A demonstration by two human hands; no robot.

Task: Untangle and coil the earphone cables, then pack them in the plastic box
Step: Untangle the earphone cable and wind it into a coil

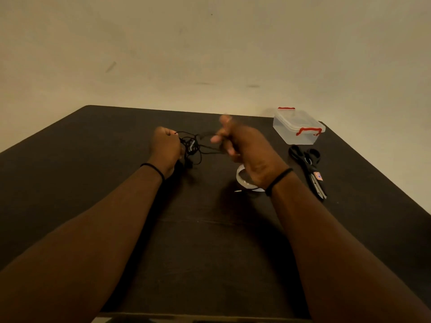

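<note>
Left hand (164, 146) sits left of centre over the table (93, 141), fingers curled round one side of the black earphone cables (192, 148). The tangle hangs just right of that hand, bunched in loops, some strands dropping toward the table. From the bunch a strand or two runs rightward to the right hand (242, 148), so the cable's long axis lies left-right between the hands.

Right hand is motion-blurred; fingers look curled and pinching the strand end, thumb up, but the exact hold is hard to read. Under its wrist a roll of clear tape (242, 180) lies on the table, partly hidden.

Further right, scissors (307, 169) lie with handles far and blades near. Far right, the plastic box (296, 127) stands with its lid on and red clips, well apart from the cables and nearer the right hand.

Judgement: still untangling, nothing coiled yet. The next pull likely spreads the hands apart along that left-right line; the box is the right hand's to open later.
</note>
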